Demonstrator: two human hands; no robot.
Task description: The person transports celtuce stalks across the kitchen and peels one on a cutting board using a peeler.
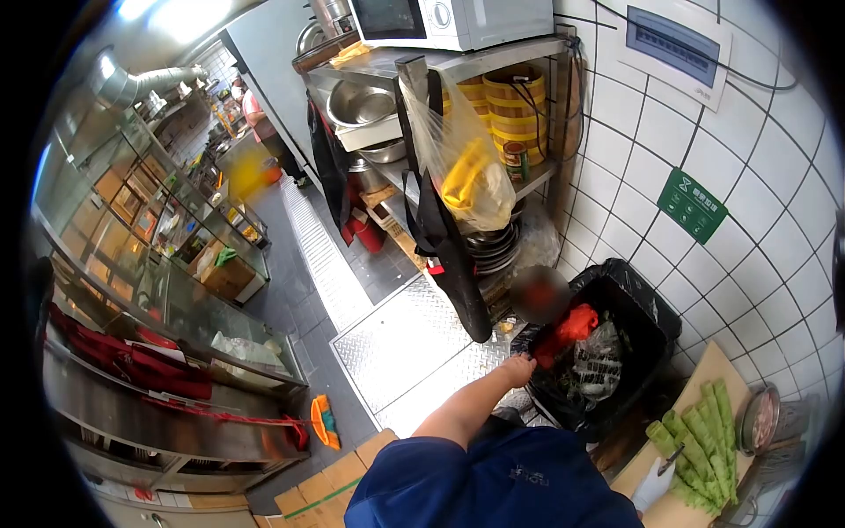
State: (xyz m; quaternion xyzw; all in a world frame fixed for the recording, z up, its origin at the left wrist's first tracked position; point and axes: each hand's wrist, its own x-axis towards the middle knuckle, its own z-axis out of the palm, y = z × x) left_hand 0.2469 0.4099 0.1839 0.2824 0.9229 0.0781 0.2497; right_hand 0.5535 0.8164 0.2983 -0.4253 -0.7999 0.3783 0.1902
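My bare left hand (521,368) reaches out to the near left rim of a black trash bin (647,299), its fingers closed at the liner edge. Inside the bin lie a red plastic bag (566,334) and a clear printed bag (598,363) over dark scraps. At the lower right, my right hand (653,486) wears a white glove and is closed around a slim dark tool (672,458), whose kind is unclear. That hand is beside pale green stalks (704,440), probably celtuce, on a wooden cutting board (711,374).
A metal bowl (757,421) of pinkish food stands right of the board. Ahead, a steel rack (519,57) carries a microwave (414,22), yellow-banded buckets (510,110) and basins. Metal floor plates (396,343) lie left of the bin. Another person (255,114) stands far down the aisle.
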